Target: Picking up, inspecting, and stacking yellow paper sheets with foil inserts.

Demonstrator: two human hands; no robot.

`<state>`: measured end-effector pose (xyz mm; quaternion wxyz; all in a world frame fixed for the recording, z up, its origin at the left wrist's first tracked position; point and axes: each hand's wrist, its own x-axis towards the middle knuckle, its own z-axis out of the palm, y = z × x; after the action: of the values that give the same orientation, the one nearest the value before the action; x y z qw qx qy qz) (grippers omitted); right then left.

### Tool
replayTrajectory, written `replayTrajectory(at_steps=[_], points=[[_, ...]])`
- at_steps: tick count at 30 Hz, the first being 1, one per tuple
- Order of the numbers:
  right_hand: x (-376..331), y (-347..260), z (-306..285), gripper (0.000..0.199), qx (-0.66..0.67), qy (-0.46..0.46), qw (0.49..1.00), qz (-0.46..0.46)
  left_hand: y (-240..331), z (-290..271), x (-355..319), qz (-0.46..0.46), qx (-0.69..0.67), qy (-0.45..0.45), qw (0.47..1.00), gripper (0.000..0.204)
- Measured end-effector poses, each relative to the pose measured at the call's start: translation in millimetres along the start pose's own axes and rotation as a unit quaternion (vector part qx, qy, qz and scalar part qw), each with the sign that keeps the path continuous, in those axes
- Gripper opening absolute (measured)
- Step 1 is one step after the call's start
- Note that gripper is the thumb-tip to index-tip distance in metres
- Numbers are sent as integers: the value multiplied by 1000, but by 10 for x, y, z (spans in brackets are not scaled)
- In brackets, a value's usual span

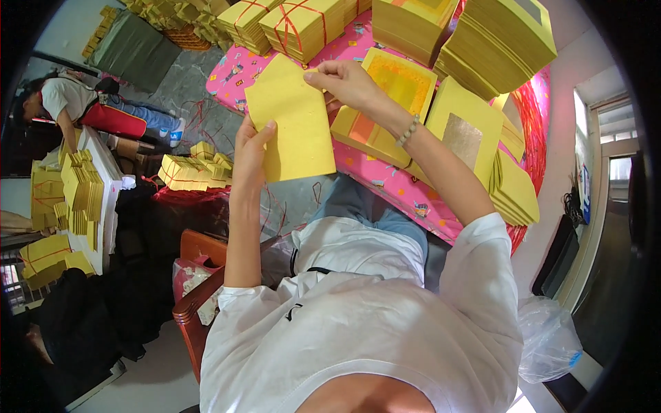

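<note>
In front of me, above the table's near edge, I hold up a yellow sheet of paper [295, 134]; its top edge is uneven, with a raised corner. My left hand [252, 148] grips its left side, thumb on the front and fingers behind. At the upper right edge of the sheet, my right hand [348, 84] is closed, thumb and fingers pinching the paper. Just below the right wrist stands a yellow box [344, 129] with an orange and yellow inside. Whether the paper is one layer or several cannot be made out.
A pink patterned cloth [358, 162] covers the table. Tied yellow paper stacks [303, 31] stand at its far side, more stacks [492, 48] at the right. Red ties [537, 131] hang by the right edge. A wooden chair [196, 296] is left; a person [76, 100] bends over another table.
</note>
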<state>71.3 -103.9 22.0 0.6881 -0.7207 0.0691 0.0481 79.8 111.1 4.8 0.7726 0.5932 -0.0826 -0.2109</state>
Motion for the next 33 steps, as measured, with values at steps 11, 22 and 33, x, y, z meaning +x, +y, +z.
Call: replayTrajectory(at_steps=[11,22,33], points=[[695,238,-10,34,-157,-37,986,-31,-92,-204,748,-24,-73,89,993,33],[898,518,32,42,-338,91,936,-42,-605,-446,1039,-4,114,162,980,34],[937,596,-45,42,-327,72,942,4,-784,-479,1139,68,233,171,955,42]])
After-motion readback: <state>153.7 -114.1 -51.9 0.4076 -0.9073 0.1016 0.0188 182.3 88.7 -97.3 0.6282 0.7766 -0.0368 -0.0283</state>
